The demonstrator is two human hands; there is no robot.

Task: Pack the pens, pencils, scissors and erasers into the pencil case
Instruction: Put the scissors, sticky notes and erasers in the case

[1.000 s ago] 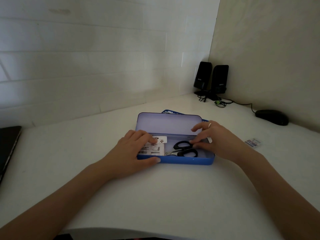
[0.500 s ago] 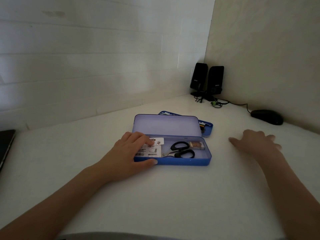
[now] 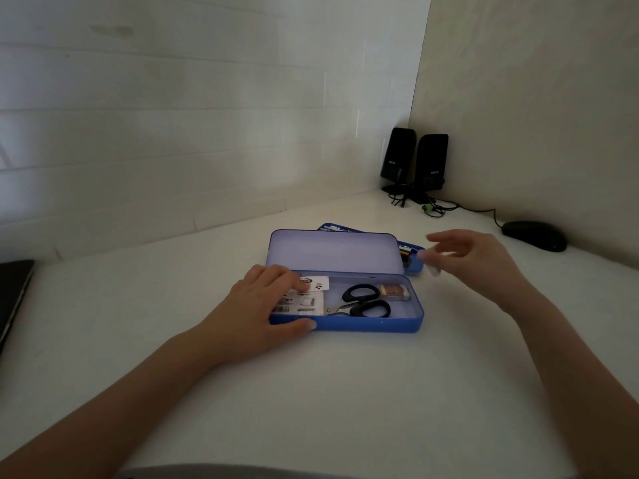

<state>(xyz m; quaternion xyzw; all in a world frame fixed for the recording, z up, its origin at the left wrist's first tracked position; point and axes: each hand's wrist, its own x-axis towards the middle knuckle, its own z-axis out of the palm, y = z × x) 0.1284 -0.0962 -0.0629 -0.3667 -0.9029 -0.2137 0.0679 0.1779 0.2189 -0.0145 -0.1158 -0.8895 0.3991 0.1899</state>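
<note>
The blue pencil case (image 3: pixel 373 326) lies open at the middle of the white desk, its lid (image 3: pixel 332 252) standing up at the back. Inside are black-handled scissors (image 3: pixel 363 304), a brown eraser (image 3: pixel 394 292) at the right end and white labelled packets (image 3: pixel 306 300) at the left end. My left hand (image 3: pixel 256 305) rests on those packets, its thumb along the case's front wall. My right hand (image 3: pixel 473 257) hovers beyond the case's right end and pinches a small pale eraser (image 3: pixel 428 262), which is blurred.
A second blue tray (image 3: pixel 413 262) with coloured pens pokes out behind the lid. Two black speakers (image 3: pixel 415 164) with cables stand in the far corner, and a black mouse (image 3: pixel 534 235) lies at the right. A dark laptop edge (image 3: pixel 14 299) is at the left.
My right hand left the case, reached to the desk on the right, and has now risen back toward the case with a small pale item. My left hand stayed put.
</note>
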